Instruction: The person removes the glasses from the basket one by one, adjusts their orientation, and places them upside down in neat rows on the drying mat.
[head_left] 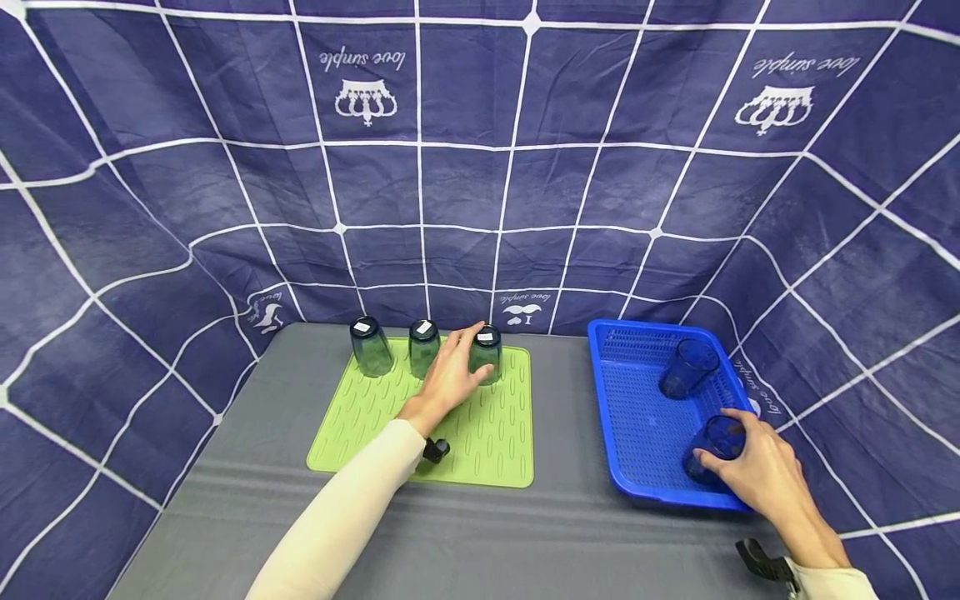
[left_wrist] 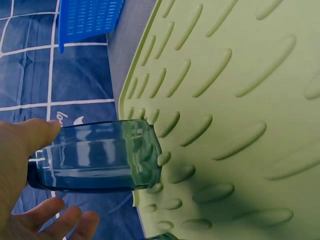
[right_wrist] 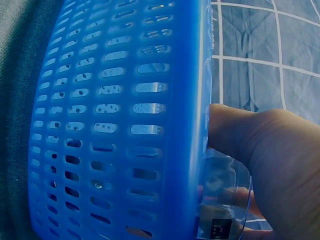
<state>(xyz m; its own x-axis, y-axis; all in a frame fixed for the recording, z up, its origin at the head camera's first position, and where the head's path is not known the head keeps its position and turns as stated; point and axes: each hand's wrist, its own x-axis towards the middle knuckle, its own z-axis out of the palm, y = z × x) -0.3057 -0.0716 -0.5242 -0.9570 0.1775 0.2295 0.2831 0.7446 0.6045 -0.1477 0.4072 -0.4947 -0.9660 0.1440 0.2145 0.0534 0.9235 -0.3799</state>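
On a light green drying mat [head_left: 420,467], a clear glass tumbler [head_left: 484,358] stands upside down, a white label on its upturned base. My left hand [head_left: 450,375] is around its upper part; in the left wrist view the thumb lies along the tumbler [left_wrist: 95,155] while the other fingers are spread apart from it. At the right, my right hand [head_left: 768,471] grips the upper part of a second tumbler [head_left: 701,458] in the blue basket [head_left: 611,467]. In the right wrist view the basket wall hides part of this tumbler [right_wrist: 220,175]; fingers show behind it.
Two more upside-down tumblers, one at the mat's far left corner [head_left: 372,350] and one beside it [head_left: 422,354], stand in a row. Another tumbler [head_left: 686,371] is in the basket. A blue checked cloth [head_left: 465,183] rises behind the grey table [head_left: 555,533].
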